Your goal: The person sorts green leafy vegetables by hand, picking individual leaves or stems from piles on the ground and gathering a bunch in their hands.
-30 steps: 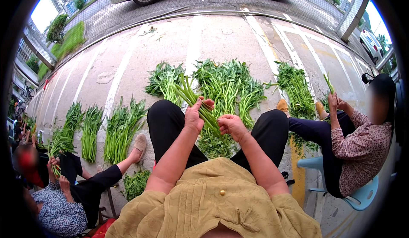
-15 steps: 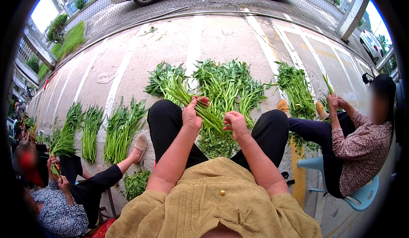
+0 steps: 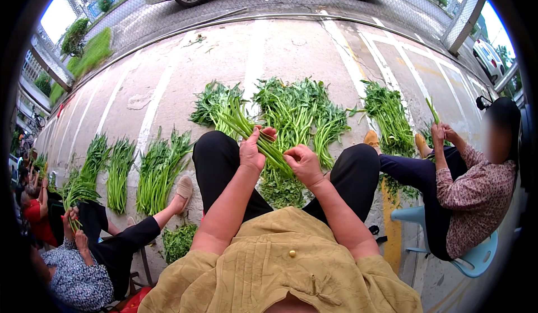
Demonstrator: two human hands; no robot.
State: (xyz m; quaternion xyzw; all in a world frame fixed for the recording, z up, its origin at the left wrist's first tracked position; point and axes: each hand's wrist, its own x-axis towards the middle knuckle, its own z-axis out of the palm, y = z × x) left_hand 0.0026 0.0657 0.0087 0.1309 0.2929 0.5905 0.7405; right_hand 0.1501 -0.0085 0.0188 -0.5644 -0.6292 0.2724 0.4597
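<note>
- A seated neighbour's hands (image 3: 72,223) at far left hold a leafy green bundle
- Sorted green bunches (image 3: 159,170) lie in rows on the pavement (image 3: 168,72)
- Left hand (image 3: 252,150), fingers clamped round the stems of a long green stalk bunch (image 3: 246,125) held over the lap, leaves pointing up-left
- Right hand (image 3: 302,164), fingers pinched together on the same stems' lower end
- Loose heap of greens (image 3: 302,114) just beyond the knees
- Another person's hands (image 3: 443,136) at right grip a stalk

Greens pile (image 3: 300,114) before knees (image 3: 358,161)
</note>
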